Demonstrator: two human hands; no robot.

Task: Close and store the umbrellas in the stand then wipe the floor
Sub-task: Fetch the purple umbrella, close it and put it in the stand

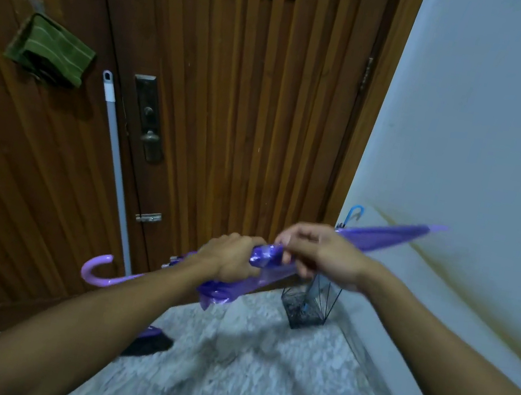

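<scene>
While the left hand [230,256] grips one folded purple umbrella [384,235], the right hand [322,253] pinches its canopy near one wire stand [309,305].

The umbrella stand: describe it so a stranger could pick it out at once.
Find the wooden door and follow it right to the corner with the pale wall. On the speckled floor there stands the umbrella stand, a dark, open wire-frame basket below the right hand. A blue hooked handle rises above it, unlike the purple umbrella held in both hands.
</scene>
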